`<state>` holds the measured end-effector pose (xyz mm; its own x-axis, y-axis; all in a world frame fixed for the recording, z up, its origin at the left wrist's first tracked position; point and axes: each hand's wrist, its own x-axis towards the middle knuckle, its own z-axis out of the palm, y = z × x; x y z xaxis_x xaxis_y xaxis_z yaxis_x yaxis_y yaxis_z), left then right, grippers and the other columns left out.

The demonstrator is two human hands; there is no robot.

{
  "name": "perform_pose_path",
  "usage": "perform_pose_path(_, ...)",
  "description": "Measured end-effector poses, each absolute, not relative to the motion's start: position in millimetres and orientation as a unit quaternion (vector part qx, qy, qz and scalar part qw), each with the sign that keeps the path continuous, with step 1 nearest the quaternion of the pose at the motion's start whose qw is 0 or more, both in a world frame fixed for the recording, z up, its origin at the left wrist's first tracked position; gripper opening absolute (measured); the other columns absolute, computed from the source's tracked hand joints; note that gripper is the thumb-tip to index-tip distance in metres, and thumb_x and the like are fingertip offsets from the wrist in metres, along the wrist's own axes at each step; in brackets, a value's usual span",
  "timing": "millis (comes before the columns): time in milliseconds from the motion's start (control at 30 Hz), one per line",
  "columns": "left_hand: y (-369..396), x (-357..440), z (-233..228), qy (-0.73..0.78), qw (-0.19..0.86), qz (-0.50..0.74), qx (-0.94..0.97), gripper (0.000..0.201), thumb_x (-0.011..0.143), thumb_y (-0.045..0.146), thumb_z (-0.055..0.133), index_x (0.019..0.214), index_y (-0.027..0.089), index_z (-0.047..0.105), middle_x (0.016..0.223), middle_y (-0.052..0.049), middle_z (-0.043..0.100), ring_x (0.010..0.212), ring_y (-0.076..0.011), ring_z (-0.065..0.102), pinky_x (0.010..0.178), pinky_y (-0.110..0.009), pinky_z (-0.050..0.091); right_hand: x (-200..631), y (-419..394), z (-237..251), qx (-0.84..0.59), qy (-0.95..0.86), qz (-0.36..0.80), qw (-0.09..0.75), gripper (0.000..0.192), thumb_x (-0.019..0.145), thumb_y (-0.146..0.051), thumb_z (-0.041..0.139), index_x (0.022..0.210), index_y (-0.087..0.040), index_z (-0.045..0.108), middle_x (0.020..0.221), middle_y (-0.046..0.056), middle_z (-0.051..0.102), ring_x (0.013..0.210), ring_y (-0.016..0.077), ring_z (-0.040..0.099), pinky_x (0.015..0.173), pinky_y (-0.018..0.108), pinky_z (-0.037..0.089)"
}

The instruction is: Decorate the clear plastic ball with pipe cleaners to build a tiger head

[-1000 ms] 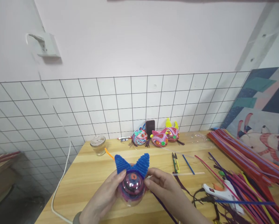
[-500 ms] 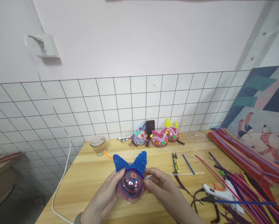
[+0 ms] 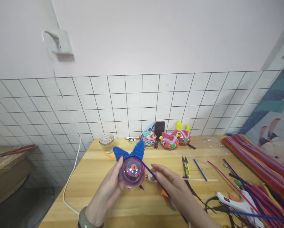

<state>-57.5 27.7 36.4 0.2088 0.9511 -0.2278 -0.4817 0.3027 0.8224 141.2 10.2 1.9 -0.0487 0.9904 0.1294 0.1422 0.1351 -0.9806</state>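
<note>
Bright, even, soft light; faint shadows under hands (image 3: pixel 142 186). Wide-angle bowing at edges; wall (image 3: pixel 156 38) slightly washed out.

Craft corner, hobby workspace. Wooden table (image 3: pixel 96 196) against a white tiled wall (image 3: pixel 132 101). Pipe cleaner bundle (image 3: pixel 256 155) at 3 o'clock, glue gun (image 3: pixel 237 204) at 4, finished pipe-cleaner masks (image 3: pixel 168 139) lined up at 12. Painted canvas (image 3: pixel 277 126) leaning at far right.

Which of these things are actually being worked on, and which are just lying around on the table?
In hand:
- left hand holding the clear round ball with blue fuzzy ears
- right hand at the purple pipe cleaner

Lying about:
- white glue gun
- green snips
- glass jar
- three finished colourful heads
- black phone
</note>
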Motion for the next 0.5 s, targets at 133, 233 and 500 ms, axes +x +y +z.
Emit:
perform_pose_path(133,32,-66,41,0.379,0.701,0.518,0.310,0.040,0.085,0.044,0.054,0.099,0.008,0.066,0.082,-0.012,0.075,0.060,-0.0187,0.065,0.043,-0.024,0.044,186,69,-8,-0.584,-0.651,0.222,0.431,0.043,0.085,-0.043,0.049,0.117,-0.016,0.059,0.110,0.012,0.065,0.095,0.0240,0.063,0.083,0.038,0.051)
perform_pose_path(233,34,-69,44,0.373,0.699,0.528,0.306,0.041,0.087,0.044,0.050,0.101,0.008,0.064,0.082,-0.013,0.075,0.060,-0.0188,0.065,0.043,-0.025,0.045,219,117,-14,-0.642,-0.647,0.125,0.393,0.042,0.080,-0.030,0.054,0.119,-0.014,0.058,0.117,0.017,0.058,0.110,0.0315,0.053,0.096,0.048,0.040)
perform_pose_path(500,35,-70,40,0.364,0.702,0.536,0.295,0.038,0.088,0.041,0.050,0.102,0.009,0.064,0.073,-0.010,0.074,0.055,-0.0168,0.064,0.044,-0.024,0.043,231,170,-52,-0.750,-0.595,-0.028,0.288,0.068,0.072,-0.047,0.063,0.129,-0.015,0.044,0.125,0.024,0.045,0.107,0.0453,0.051,0.082,0.058,0.041)
